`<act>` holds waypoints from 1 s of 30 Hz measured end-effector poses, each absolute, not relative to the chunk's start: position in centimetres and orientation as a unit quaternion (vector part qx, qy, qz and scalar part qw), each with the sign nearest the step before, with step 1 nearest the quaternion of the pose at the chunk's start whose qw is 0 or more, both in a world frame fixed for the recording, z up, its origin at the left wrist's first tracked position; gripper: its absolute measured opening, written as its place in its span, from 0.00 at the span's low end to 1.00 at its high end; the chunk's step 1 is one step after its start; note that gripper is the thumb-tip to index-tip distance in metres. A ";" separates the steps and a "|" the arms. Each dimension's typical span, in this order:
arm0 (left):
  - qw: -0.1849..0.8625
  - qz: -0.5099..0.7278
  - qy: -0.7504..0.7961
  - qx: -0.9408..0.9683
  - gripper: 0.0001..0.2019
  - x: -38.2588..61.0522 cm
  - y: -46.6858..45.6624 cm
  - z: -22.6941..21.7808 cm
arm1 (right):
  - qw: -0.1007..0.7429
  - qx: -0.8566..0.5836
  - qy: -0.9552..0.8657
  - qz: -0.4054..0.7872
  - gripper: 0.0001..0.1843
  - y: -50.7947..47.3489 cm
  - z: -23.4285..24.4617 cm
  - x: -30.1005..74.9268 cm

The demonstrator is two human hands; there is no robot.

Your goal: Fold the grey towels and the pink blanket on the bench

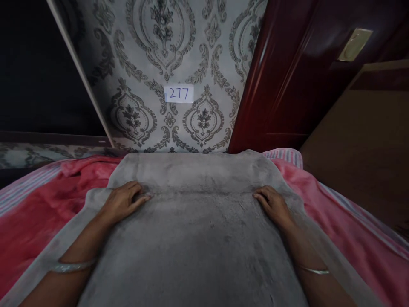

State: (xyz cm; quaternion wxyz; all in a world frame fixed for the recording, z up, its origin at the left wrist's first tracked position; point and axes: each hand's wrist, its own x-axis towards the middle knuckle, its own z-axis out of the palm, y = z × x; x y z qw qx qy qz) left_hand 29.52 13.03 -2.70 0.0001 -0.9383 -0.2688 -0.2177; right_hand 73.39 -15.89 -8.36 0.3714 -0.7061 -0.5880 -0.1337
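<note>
A grey fleece blanket (198, 238) lies spread over a bed, running away from me towards the wall. My left hand (123, 202) rests palm down on its left part, fingers stretched flat and pointing right. My right hand (273, 204) lies flat on the right part, fingers pointing left. Both hands press on a shallow crease that crosses the blanket between them. Neither hand holds anything. A thin bangle sits on each wrist.
A pink-red blanket (35, 209) lies under the grey one on both sides, over a striped sheet (286, 155). Patterned wallpaper behind bears a white label reading 277 (179, 94). A dark red door (287, 76) and a brown wooden cabinet (364, 145) stand at right.
</note>
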 end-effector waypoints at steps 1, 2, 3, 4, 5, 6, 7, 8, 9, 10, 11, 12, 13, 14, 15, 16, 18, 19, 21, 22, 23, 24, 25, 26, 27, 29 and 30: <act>-0.010 -0.212 -0.273 -0.939 0.21 29.1 13.2 -2.6 | 0.370 -0.707 -0.589 -0.129 0.21 -16.0 -8.3 73.4; -0.022 -0.206 -0.276 -0.938 0.21 28.7 13.5 -2.6 | 0.369 -0.707 -0.590 -0.124 0.21 -16.0 -8.3 73.4; -0.036 -0.200 -0.278 -0.939 0.20 28.3 13.8 -2.6 | 0.369 -0.708 -0.590 -0.120 0.22 -16.1 -8.3 73.4; -0.051 -0.195 -0.278 -0.939 0.20 27.9 14.1 -2.6 | 0.368 -0.709 -0.590 -0.116 0.22 -16.2 -8.2 73.4; -0.069 -0.190 -0.275 -0.940 0.20 27.7 14.4 -2.6 | 0.366 -0.711 -0.590 -0.111 0.22 -16.3 -8.2 73.5; -0.086 -0.189 -0.271 -0.940 0.20 27.4 14.7 -2.7 | 0.363 -0.715 -0.589 -0.104 0.22 -16.4 -8.3 73.6; -0.102 -0.190 -0.267 -0.939 0.20 27.3 14.8 -2.7 | 0.360 -0.720 -0.586 -0.096 0.22 -16.5 -8.3 73.8; -0.113 -0.196 -0.265 -0.937 0.20 27.2 14.9 -2.7 | 0.354 -0.726 -0.584 -0.086 0.22 -16.8 -8.4 74.1; -0.120 -0.201 -0.267 -0.935 0.20 27.1 14.9 -2.6 | 0.347 -0.731 -0.582 -0.073 0.22 -17.0 -8.4 74.5; -0.124 -0.207 -0.271 -0.932 0.21 27.1 14.8 -2.4 | 0.340 -0.736 -0.582 -0.059 0.22 -17.4 -8.6 75.1; -0.125 -0.211 -0.277 -0.929 0.21 27.2 14.7 -2.2 | 0.334 -0.740 -0.582 -0.046 0.22 -17.8 -8.7 75.8; -0.125 -0.214 -0.284 -0.926 0.21 27.2 14.5 -2.0 | 0.329 -0.743 -0.582 -0.037 0.22 -18.3 -8.9 76.6; -0.124 -0.215 -0.289 -0.924 0.21 27.3 14.4 -1.8 | 0.324 -0.746 -0.581 -0.033 0.21 -18.8 -9.0 77.4; -0.124 -0.215 -0.292 -0.924 0.21 27.3 14.2 -1.6 | 0.321 -0.750 -0.577 -0.034 0.21 -19.2 -9.2 78.1; -0.123 -0.213 -0.295 -0.923 0.22 27.3 14.1 -1.4 | 0.319 -0.754 -0.573 -0.039 0.20 -19.7 -9.3 78.7; -0.123 -0.209 -0.297 -0.924 0.22 27.4 14.1 -1.2 | 0.318 -0.758 -0.568 -0.044 0.20 -20.0 -9.4 79.2; -0.126 -0.194 -0.302 -0.925 0.21 27.4 14.1 -1.0 | 0.322 -0.762 -0.559 -0.051 0.18 -20.4 -9.4 79.5; -0.126 -0.188 -0.307 -0.924 0.20 27.4 14.2 -0.9 | 0.327 -0.764 -0.554 -0.055 0.16 -20.5 -9.2 79.4; -0.118 -0.183 -0.320 -0.922 0.19 27.5 14.3 -0.8 | 0.344 -0.767 -0.537 -0.073 0.13 -20.5 -8.7 79.0; -0.106 -0.187 -0.328 -0.920 0.18 27.6 14.4 -0.8 | 0.354 -0.768 -0.527 -0.086 0.12 -20.4 -8.4 78.7; -0.090 -0.193 -0.338 -0.917 0.18 27.7 14.4 -0.8 | 0.365 -0.768 -0.517 -0.100 0.10 -20.3 -8.2 78.4; -0.073 -0.197 -0.348 -0.914 0.18 27.8 14.5 -0.8 | 0.377 -0.766 -0.509 -0.112 0.10 -20.2 -7.9 78.1; -0.059 -0.199 -0.357 -0.911 0.18 27.8 14.5 -0.8 | 0.386 -0.764 -0.503 -0.120 0.09 -20.1 -7.8 78.0; -0.051 -0.201 -0.365 -0.908 0.19 27.9 14.5 -0.9 | 0.393 -0.762 -0.499 -0.122 0.09 -20.1 -7.7 77.9; -0.047 -0.201 -0.372 -0.905 0.19 27.9 14.5 -1.0 | 0.396 -0.762 -0.498 -0.118 0.09 -20.0 -7.7 77.8; -0.055 -0.197 -0.382 -0.901 0.20 27.9 14.6 -1.3 | 0.393 -0.765 -0.501 -0.101 0.08 -20.0 -7.8 77.9; -0.062 -0.192 -0.387 -0.900 0.20 27.8 14.8 -1.4 | 0.390 -0.765 -0.503 -0.093 0.08 -20.0 -7.9 78.0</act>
